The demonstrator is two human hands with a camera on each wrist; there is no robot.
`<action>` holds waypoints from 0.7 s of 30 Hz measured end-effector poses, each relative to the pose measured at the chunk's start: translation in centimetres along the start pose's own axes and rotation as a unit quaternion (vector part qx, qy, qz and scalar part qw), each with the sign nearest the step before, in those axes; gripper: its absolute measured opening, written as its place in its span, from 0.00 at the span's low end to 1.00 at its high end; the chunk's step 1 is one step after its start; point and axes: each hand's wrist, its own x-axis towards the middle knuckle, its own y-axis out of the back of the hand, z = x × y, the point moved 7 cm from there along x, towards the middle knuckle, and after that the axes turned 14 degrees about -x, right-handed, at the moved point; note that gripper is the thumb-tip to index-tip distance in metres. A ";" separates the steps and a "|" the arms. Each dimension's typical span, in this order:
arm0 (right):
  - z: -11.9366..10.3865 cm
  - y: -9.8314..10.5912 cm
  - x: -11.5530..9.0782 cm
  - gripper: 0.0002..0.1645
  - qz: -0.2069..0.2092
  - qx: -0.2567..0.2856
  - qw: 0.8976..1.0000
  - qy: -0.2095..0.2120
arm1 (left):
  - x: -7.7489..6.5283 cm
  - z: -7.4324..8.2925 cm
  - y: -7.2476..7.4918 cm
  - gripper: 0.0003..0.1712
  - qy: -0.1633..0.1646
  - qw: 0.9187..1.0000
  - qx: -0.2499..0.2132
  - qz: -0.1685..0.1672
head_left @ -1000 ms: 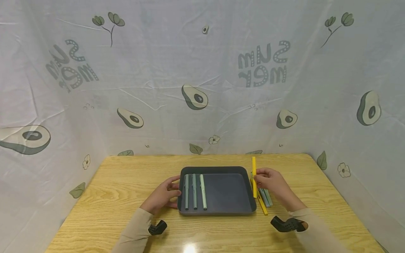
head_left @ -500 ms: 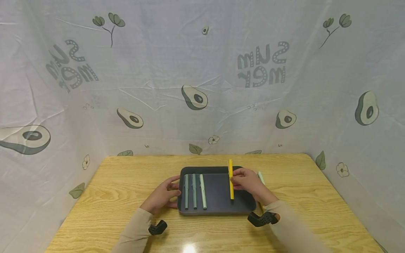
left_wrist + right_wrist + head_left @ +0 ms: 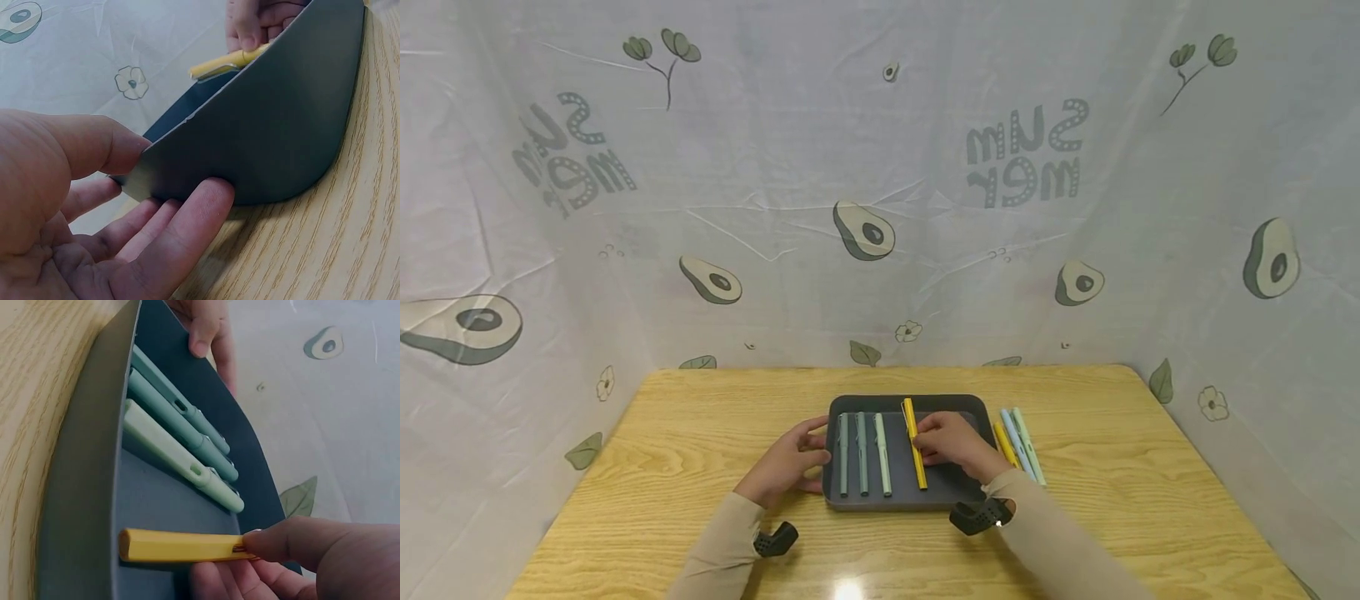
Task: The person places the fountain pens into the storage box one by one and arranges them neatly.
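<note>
My right hand (image 3: 951,439) pinches a yellow pen (image 3: 916,450) between thumb and fingers, over the middle of the dark grey tray (image 3: 880,505). In the right wrist view, the yellow pen (image 3: 181,545) is low inside the tray; whether it touches the floor, I cannot tell. Left of it lie two grey-green pens (image 3: 842,458) and one pale green pen (image 3: 882,458), side by side, clips at the far end. My left hand (image 3: 786,461) holds the tray's left side, thumb at the rim and fingers against the lower outer wall (image 3: 269,131).
On the table right of the tray lie another yellow pen (image 3: 1006,446), a light blue pen (image 3: 1017,442) and a pale green pen (image 3: 1028,446), close together. A patterned white cloth (image 3: 790,317) hangs behind the wooden table (image 3: 700,417).
The right hand has carried the yellow pen leftward from the tray's right edge and lowered it into the tray beside the pale green pen. The left hand stays at the tray's side.
</note>
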 end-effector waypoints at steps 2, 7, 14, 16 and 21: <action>-0.1 -0.3 0.1 0.10 -0.004 -0.008 1.000 -0.005 | 0.0 0.1 -0.1 0.40 0.000 1.000 -0.004 -0.001; -0.3 -0.8 0.5 0.06 -0.012 -0.030 0.999 -0.014 | -0.2 0.3 -0.2 0.40 -0.003 1.000 -0.004 -0.003; -0.5 -1.1 0.8 0.05 -0.020 -0.031 0.999 -0.013 | -0.2 0.3 -0.2 0.39 -0.002 1.000 -0.002 -0.003; -0.3 -1.1 0.8 0.11 -0.017 -0.019 1.000 -0.018 | -0.2 0.3 -0.2 0.39 -0.003 1.000 -0.001 -0.004; 0.0 -1.0 0.8 0.24 -0.010 0.006 1.000 -0.025 | -0.2 0.3 -0.2 0.39 -0.004 1.000 0.001 -0.004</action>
